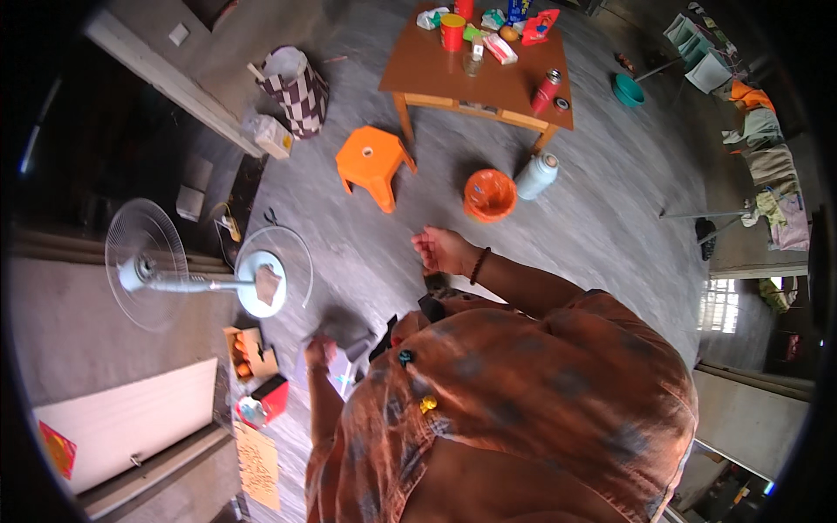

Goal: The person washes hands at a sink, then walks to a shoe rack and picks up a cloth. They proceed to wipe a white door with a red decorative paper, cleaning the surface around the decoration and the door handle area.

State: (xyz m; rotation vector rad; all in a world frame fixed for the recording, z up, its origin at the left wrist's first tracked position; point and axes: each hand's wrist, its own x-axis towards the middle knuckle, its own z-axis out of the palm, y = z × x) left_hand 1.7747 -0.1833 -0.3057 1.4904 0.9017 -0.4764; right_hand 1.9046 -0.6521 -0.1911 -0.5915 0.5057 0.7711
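Observation:
My right hand (444,250), with a beaded bracelet at the wrist, is held out over the grey marbled floor, its fingers slightly curled and nothing seen in it. My left hand (321,353) is lower left, blurred, beside a pale purple item (314,376) on the floor side; whether it holds that item cannot be told. Ahead of my right hand stand an orange waste bin (490,195) and a light blue vacuum flask (537,176). An orange plastic stool (375,163) stands farther ahead, left of the bin.
A wooden table (425,72) bears packets, a jar and a red bottle. At the left are a standing fan (196,284), a checkered basket (301,98), a cardboard box (261,359) with orange fruit and a red box (278,399). A rack with hanging laundry (775,163) is at the right.

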